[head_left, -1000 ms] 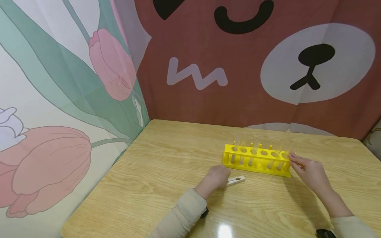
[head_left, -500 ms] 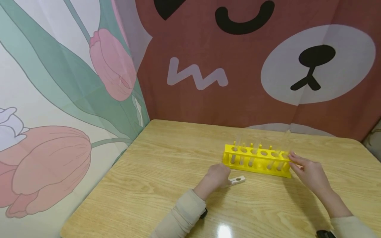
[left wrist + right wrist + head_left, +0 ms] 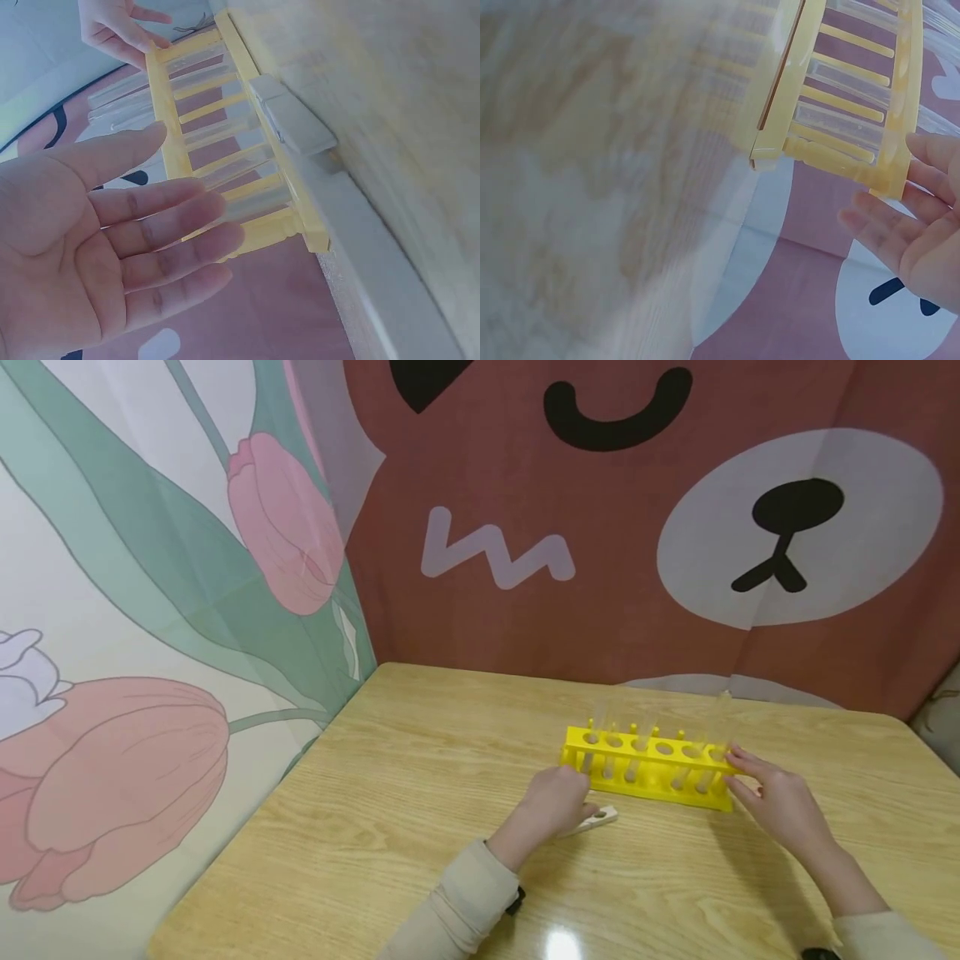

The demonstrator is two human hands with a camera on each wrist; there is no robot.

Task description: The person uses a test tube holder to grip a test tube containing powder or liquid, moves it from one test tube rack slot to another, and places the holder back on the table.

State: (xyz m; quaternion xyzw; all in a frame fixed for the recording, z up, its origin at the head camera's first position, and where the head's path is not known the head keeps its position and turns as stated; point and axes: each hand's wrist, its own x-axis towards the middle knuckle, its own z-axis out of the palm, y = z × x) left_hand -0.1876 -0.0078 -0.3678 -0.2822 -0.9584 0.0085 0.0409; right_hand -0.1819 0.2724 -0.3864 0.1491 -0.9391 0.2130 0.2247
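Note:
A yellow test tube rack (image 3: 652, 785) stands on the table with several clear test tubes (image 3: 632, 764) upright in its holes. At its right end my right hand (image 3: 783, 802) pinches the corner of the top plate between thumb and fingers; the right wrist view shows this rack end (image 3: 889, 169) up close. My left hand (image 3: 547, 806) is at the rack's left front corner. The left wrist view shows that palm (image 3: 112, 247) with fingers mostly straight and nothing held. Partly covered by the left hand in the head view, a pale wooden test tube clamp (image 3: 606, 816) lies before the rack.
The wood-grain table (image 3: 420, 760) carries the rack and clamp. Behind it hangs a brown curtain with a bear print (image 3: 487, 627); a tulip-print curtain (image 3: 135, 760) is at the left. A light reflection shows near the table's front.
My left hand has shifted slightly forward and right, toward the rack's left corner, covering more of the clamp. The right hand remains at the rack's right end.

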